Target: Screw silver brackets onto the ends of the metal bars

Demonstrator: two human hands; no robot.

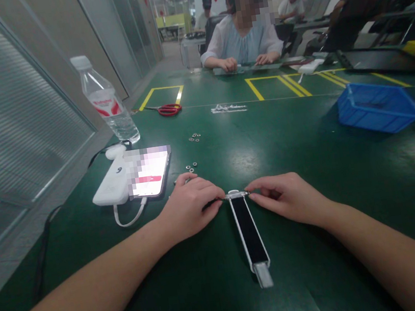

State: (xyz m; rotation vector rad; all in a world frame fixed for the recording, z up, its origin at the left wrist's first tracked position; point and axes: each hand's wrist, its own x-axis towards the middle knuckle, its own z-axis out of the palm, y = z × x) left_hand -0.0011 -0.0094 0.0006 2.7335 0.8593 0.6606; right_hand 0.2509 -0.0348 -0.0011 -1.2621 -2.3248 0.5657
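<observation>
A long aluminium strip (249, 232) with a black face lies on the green mat (314, 254), running toward me. Across its far end sits a small silver metal fitting (236, 194) with a thin pin. My left hand (190, 212) pinches the pin's left end between thumb and fingers. My right hand (285, 198) pinches its right end in the same way. Part of the fitting is hidden by my fingertips. Just beyond my left hand lie several small metal rings (190, 167).
A white power bank (113, 181) and a phone (148, 173) lie to the left, with a plastic water bottle (105, 100) behind them. Red-handled scissors (166, 110) and a blue plastic tray (378, 107) stand farther off. A co-worker (241, 42) sits across the table.
</observation>
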